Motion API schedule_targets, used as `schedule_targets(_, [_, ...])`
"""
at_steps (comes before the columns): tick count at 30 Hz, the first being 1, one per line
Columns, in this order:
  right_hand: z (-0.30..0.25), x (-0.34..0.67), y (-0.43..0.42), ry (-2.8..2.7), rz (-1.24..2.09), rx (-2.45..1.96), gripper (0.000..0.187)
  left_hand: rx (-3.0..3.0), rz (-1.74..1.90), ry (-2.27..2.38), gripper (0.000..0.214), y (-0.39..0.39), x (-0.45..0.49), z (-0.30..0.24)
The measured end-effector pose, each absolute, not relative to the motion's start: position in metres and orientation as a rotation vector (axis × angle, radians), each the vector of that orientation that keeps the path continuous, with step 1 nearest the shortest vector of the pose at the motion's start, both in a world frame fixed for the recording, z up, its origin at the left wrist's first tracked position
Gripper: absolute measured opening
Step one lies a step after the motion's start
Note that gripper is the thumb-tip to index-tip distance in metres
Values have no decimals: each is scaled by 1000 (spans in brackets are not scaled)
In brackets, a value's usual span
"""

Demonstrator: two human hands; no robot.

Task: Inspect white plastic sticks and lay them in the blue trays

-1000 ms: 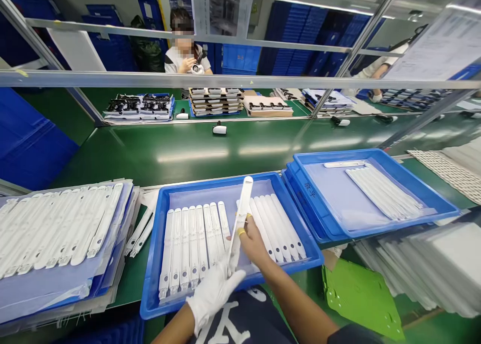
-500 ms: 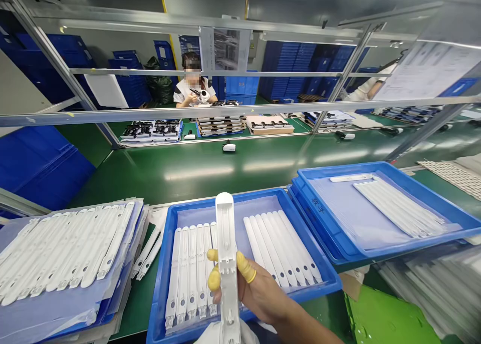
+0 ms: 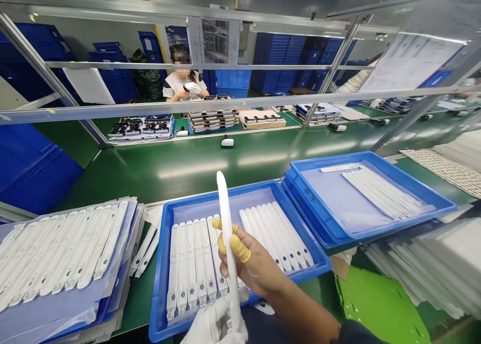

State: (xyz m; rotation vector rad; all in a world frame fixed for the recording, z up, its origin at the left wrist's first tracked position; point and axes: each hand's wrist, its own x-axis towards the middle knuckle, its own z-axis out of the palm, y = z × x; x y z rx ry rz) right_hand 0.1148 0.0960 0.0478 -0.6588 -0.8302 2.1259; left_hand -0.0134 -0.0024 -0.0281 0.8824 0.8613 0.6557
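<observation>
A long white plastic strip [image 3: 227, 234] stands nearly upright in front of me, edge-on. My right hand [image 3: 248, 264], with yellow finger cots on thumb and fingertips, pinches its middle. My left hand [image 3: 216, 324], in a white glove, grips its lower end at the bottom of the view. Both hover over a blue tray [image 3: 165, 264] holding two rows of the same white strips [image 3: 195, 261] on a lilac sheet.
A second blue tray [image 3: 443, 204] with a few strips sits to the right. Stacked sheets of strips [image 3: 63, 249] lie at left. Beyond runs a green conveyor [image 3: 195, 161] under metal rails; a person sits working across it.
The strip has turned from face-on to edge-on in my hands. My gloved left hand has come back into view at its lower end. My head has shifted slightly.
</observation>
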Motion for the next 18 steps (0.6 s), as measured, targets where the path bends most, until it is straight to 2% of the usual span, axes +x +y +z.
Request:
schedule_targets(9, [67,97,118,-639,2113,-618,33,1150,856,1080,63,-1,-22,-5])
schedule_targets(18, [66,92,127,-602,2016,-679,31,871,974,1016,49,3,-11,15])
